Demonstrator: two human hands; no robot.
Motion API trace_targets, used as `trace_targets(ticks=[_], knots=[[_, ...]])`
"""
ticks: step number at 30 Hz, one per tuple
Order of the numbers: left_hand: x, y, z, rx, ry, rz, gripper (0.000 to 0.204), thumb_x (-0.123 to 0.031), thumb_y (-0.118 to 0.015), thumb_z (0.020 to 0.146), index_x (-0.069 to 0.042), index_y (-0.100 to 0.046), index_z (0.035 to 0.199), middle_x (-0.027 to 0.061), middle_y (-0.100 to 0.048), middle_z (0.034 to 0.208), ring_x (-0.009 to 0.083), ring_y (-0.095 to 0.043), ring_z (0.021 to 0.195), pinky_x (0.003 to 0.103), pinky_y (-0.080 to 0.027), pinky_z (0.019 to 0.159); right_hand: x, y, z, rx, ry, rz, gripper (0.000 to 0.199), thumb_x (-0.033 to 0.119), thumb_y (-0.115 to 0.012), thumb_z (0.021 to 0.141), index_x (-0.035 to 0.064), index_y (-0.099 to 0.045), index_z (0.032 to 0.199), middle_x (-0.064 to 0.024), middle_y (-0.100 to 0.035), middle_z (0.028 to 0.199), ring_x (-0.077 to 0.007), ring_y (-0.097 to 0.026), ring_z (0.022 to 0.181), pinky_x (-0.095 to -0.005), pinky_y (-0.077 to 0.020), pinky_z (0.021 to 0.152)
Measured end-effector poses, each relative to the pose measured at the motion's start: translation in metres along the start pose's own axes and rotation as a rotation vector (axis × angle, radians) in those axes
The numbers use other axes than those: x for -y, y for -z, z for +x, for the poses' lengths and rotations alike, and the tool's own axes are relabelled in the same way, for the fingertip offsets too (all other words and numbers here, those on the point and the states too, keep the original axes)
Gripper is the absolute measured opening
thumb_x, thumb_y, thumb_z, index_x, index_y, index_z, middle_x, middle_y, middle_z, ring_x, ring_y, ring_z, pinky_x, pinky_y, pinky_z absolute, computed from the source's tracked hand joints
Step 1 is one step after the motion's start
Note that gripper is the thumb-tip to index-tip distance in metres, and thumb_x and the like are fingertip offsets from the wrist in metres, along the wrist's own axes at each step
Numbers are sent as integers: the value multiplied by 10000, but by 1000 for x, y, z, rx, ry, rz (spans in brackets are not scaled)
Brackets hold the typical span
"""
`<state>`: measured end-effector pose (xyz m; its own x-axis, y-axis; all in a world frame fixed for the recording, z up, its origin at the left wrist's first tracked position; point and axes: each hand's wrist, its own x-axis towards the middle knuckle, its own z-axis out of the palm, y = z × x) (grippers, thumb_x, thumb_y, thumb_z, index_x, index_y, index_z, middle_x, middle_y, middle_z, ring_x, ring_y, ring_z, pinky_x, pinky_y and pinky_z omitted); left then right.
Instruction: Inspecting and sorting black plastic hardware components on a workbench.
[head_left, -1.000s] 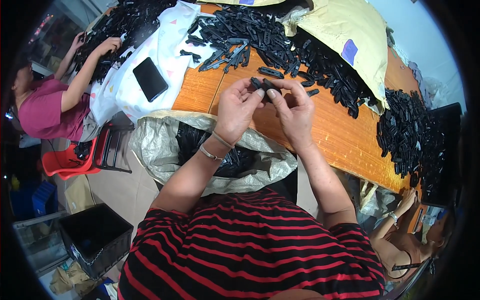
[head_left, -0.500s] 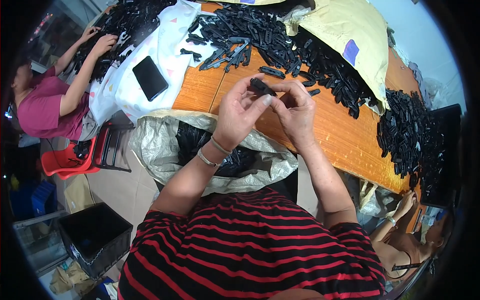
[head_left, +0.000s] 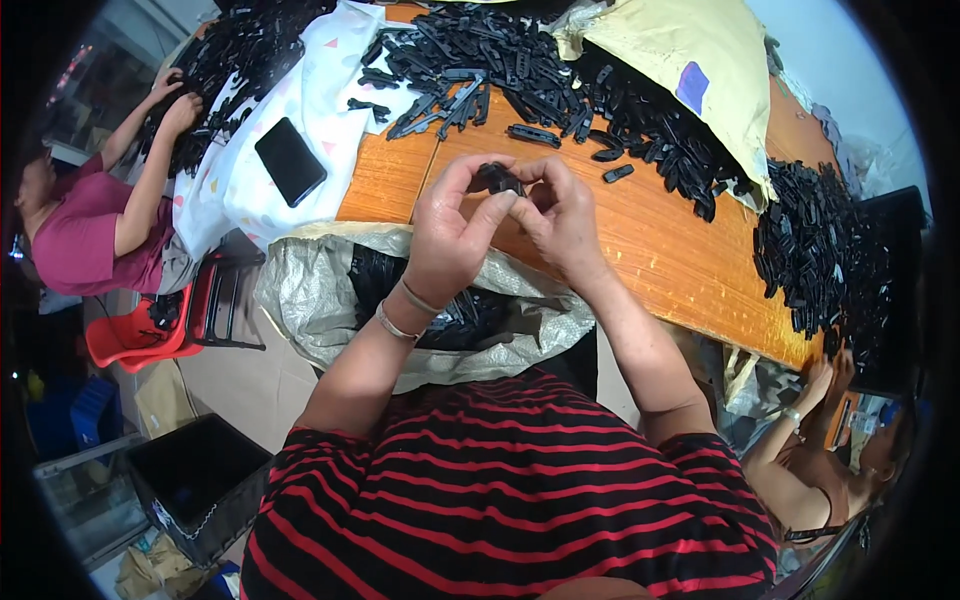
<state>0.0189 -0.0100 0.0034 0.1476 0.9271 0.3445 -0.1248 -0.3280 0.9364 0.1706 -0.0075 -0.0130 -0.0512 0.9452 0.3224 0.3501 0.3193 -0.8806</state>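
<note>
Between both hands is a small black plastic part, held over the near edge of the wooden table. My left hand grips it with thumb and fingers from one side. My right hand pinches it from the other, the two thumb tips almost meeting. My fingers cover much of the part. Just beyond them lies a loose long black plastic piece, with a heap of similar pieces farther back. Below my hands, a woven sack holds more black pieces.
A phone lies on a white patterned cloth at left. Co-workers sit at left and lower right, their hands at black heaps. A yellowish sack covers pieces at the back. A red chair and black crate stand on the floor.
Both my hands have shifted slightly left, and the black part has turned between my fingers. The left co-worker's hands have moved; the right co-worker's hands reach farther to the heap.
</note>
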Motion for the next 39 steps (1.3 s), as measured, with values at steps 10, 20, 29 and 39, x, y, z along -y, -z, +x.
trace_targets(ticks=[10,20,29,39], knots=[[-2,9,-5,80,151,-93,131,-32,-610,907,5,-589,1031,34,-635,936,76,-601,853,220,-493,766,26,-2,-12,53,-57,-59,354,177,-808,736,11,-588,959,-100,-628,771,-156,-588,606,-296,-485,567],[-44,56,-31,308,311,315,125,-46,-657,872,7,-637,984,43,-635,843,68,-601,782,210,-480,713,20,26,-20,391,141,-33,248,220,-779,776,45,-656,902,-93,-637,760,-195,-617,657,-314,-497,609],[-9,11,39,226,252,668,206,-145,-654,864,-56,-648,1050,135,-665,770,285,-649,711,338,-516,665,-47,109,18,-53,-200,-770,279,297,-718,827,35,-677,915,-176,-685,751,-314,-681,697,-411,-528,640],[66,-42,109,267,252,1135,321,-385,-687,820,-76,-674,908,116,-683,784,309,-660,788,399,-511,699,-59,113,18,96,-154,-980,253,219,-719,801,43,-597,936,-192,-666,785,-382,-654,770,-464,-510,673]])
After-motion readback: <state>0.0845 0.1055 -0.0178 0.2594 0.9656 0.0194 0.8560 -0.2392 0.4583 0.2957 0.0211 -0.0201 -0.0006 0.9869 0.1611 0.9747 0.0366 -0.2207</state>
